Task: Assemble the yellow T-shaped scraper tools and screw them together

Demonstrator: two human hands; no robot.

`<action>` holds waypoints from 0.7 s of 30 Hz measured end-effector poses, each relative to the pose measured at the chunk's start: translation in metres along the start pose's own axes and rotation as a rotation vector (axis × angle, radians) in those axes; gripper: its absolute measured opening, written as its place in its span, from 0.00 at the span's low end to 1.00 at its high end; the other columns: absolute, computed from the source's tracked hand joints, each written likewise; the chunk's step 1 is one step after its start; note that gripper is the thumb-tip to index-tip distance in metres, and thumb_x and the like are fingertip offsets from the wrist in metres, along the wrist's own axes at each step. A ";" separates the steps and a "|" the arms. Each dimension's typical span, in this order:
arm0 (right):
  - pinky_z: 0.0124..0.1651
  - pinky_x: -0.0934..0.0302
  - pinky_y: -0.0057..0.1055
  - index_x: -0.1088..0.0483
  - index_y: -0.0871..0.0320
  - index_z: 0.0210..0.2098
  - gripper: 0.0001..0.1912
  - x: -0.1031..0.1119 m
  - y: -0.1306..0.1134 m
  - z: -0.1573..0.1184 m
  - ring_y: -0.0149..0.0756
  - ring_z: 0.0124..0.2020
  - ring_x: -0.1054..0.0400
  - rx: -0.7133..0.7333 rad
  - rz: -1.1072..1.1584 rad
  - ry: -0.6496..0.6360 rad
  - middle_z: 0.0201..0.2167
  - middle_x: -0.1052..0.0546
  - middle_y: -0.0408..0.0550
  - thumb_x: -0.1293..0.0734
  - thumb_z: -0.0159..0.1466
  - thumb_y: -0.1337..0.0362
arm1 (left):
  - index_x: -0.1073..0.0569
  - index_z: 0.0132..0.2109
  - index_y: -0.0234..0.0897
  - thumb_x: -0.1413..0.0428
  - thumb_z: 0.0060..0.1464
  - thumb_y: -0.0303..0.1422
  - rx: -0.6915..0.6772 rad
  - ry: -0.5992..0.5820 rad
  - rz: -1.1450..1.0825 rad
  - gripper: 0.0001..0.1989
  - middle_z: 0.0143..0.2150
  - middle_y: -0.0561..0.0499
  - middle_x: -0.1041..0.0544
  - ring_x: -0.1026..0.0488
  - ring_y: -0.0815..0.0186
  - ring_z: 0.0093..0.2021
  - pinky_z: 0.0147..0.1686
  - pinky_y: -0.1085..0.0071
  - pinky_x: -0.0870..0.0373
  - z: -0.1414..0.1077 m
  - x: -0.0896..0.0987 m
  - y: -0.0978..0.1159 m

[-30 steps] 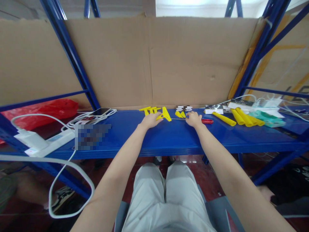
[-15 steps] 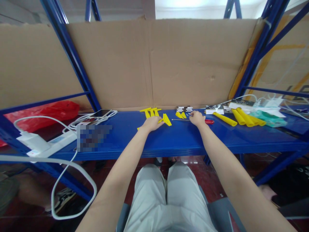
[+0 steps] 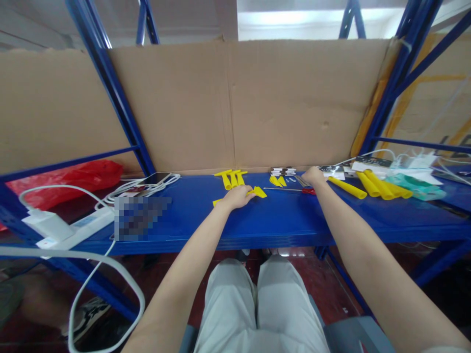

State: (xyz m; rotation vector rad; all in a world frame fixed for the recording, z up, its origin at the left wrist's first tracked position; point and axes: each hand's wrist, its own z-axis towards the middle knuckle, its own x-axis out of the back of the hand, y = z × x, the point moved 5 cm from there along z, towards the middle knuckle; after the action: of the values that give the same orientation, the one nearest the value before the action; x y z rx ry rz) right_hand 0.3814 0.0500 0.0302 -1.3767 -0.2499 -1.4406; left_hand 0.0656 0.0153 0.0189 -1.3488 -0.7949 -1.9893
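My left hand [image 3: 238, 197] is closed around a yellow plastic part, whose flat fin [image 3: 260, 192] sticks out at the right and whose other end shows at the left. Against the back, my right hand [image 3: 314, 175] is lowered with bunched fingers beside some thin metal rods [image 3: 302, 182]; what they pinch, if anything, is hidden. Below that hand lies a screwdriver [image 3: 283, 189] with a red handle, its shaft pointing left. Small yellow pieces [image 3: 277, 181] and tiny bits of hardware [image 3: 291, 180] lie left of it. Several yellow T-shaped parts [image 3: 232, 180] rest behind my left hand.
Stacked black-and-white small items [image 3: 282, 171] stand by the cardboard panel [image 3: 176, 108]. Yellow tubes [image 3: 371, 185] and a teal plastic bag [image 3: 419, 186] lie right. A power strip [image 3: 73, 230], white cables [image 3: 162, 180] and a red bag [image 3: 81, 181] occupy the left of the blue shelf [image 3: 191, 220].
My right hand has moved right, from beside the small yellow pieces to the metal rods near the screwdriver handle. My left hand keeps the yellow part, its fin now turned flatter. The view has tilted slightly up.
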 end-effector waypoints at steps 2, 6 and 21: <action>0.52 0.40 0.55 0.24 0.63 0.45 0.22 0.000 -0.001 0.000 0.59 0.56 0.35 -0.015 -0.038 0.067 0.49 0.26 0.68 0.30 0.52 0.60 | 0.24 0.46 0.36 0.51 0.63 0.39 0.001 -0.015 0.003 0.15 0.50 0.42 0.21 0.25 0.54 0.52 0.51 0.63 0.32 -0.001 0.000 0.000; 0.54 0.45 0.61 0.27 0.63 0.50 0.30 -0.001 0.005 -0.005 0.61 0.61 0.43 -0.026 -0.106 0.105 0.56 0.32 0.71 0.30 0.54 0.51 | 0.24 0.47 0.36 0.52 0.63 0.40 0.009 -0.036 0.017 0.17 0.50 0.42 0.21 0.25 0.55 0.52 0.51 0.64 0.32 -0.001 -0.001 0.000; 0.56 0.47 0.59 0.30 0.62 0.55 0.32 -0.003 0.014 -0.013 0.62 0.64 0.47 -0.116 -0.238 -0.102 0.59 0.33 0.69 0.30 0.56 0.50 | 0.24 0.48 0.35 0.52 0.64 0.41 -0.003 -0.043 -0.019 0.18 0.51 0.42 0.22 0.26 0.54 0.52 0.52 0.61 0.33 -0.002 0.001 0.000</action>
State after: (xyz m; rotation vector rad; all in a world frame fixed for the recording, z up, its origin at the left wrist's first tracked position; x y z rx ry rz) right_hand 0.3842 0.0361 0.0169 -1.5588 -0.4128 -1.6018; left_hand 0.0645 0.0135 0.0195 -1.3944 -0.8279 -1.9826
